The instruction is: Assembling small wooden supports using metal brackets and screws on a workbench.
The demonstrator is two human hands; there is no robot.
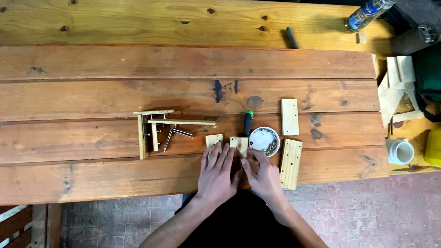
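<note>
The left hand (217,172) lies flat with fingers spread near the front edge of the reddish plank tabletop (92,98), fingertips touching a small square pale wooden block (214,139). The right hand (262,175) pinches a second small pale wooden block (239,144) just beside it. Beyond sit a round white dish of metal screws (264,139), a green-handled screwdriver (248,121), two drilled pale wooden slats (291,163) and, leftward, a partly assembled pale wooden bracket frame (154,131).

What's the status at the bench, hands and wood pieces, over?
Left hand flat on one small wood block. Right hand fingertips at second block. Screw dish and screwdriver close behind.
</note>
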